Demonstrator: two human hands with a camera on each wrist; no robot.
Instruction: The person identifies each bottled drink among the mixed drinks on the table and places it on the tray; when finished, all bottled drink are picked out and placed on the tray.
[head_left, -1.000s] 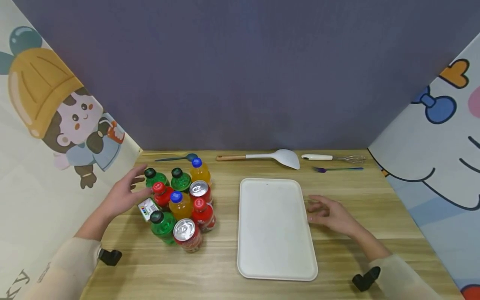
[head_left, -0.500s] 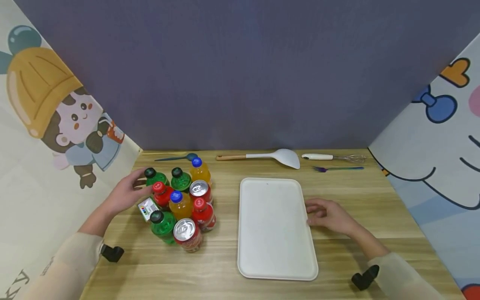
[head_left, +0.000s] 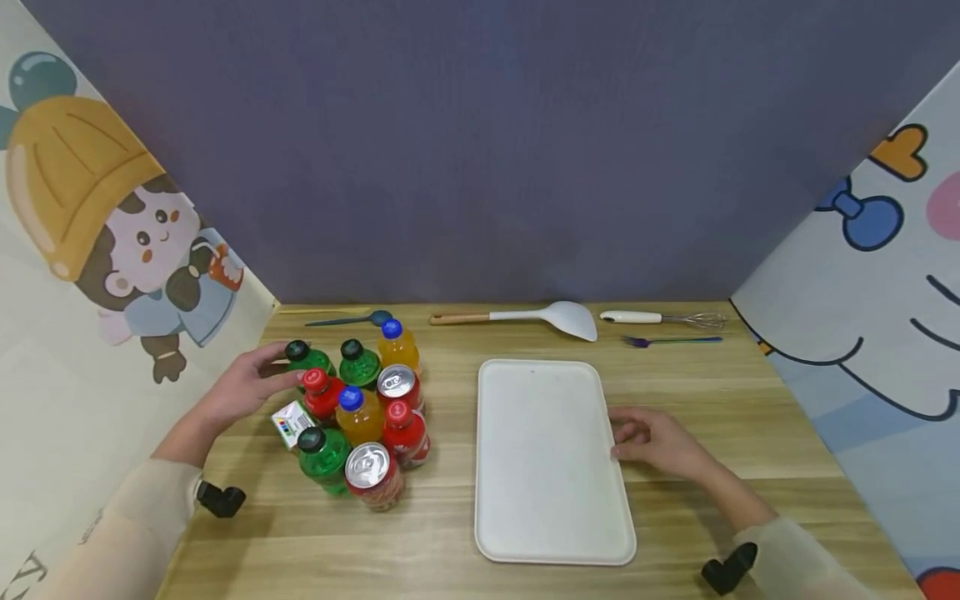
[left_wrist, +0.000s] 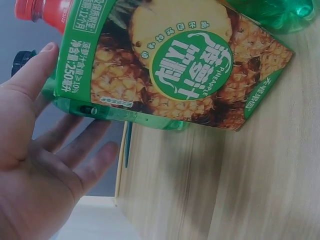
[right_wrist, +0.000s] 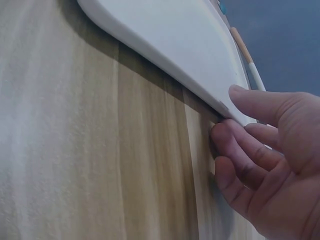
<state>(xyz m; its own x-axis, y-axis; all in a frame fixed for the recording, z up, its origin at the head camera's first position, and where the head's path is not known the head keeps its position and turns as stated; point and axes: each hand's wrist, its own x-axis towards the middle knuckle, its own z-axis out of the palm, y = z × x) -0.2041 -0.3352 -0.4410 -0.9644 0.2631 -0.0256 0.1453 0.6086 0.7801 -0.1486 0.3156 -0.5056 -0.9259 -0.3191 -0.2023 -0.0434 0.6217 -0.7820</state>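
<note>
My left hand (head_left: 240, 385) reaches around the green bottle (head_left: 309, 357) at the back left of a drinks cluster. In the left wrist view its thumb crosses the black cap (left_wrist: 22, 61), and the other fingers spread along the bottle's far side. A pineapple juice carton (left_wrist: 165, 65) stands just in front and hides part of that bottle. My right hand (head_left: 660, 442) pinches the right rim of a white tray (head_left: 551, 467), with the thumb (right_wrist: 250, 102) over the rim and curled fingers at its underside. The tray lies flat on the table.
Close together stand red bottles (head_left: 406, 433), orange bottles (head_left: 360, 417), more green bottles (head_left: 324, 457) and red cans (head_left: 373, 477). Along the back lie a dark spoon (head_left: 352, 319), a white spatula (head_left: 566, 320), a whisk (head_left: 663, 318) and a fork (head_left: 671, 341). Printed walls border both sides.
My left hand has moved in closer around the back-left green bottle. The right hand has drawn slightly left and down, and its thumb and fingers have closed on the tray's rim.
</note>
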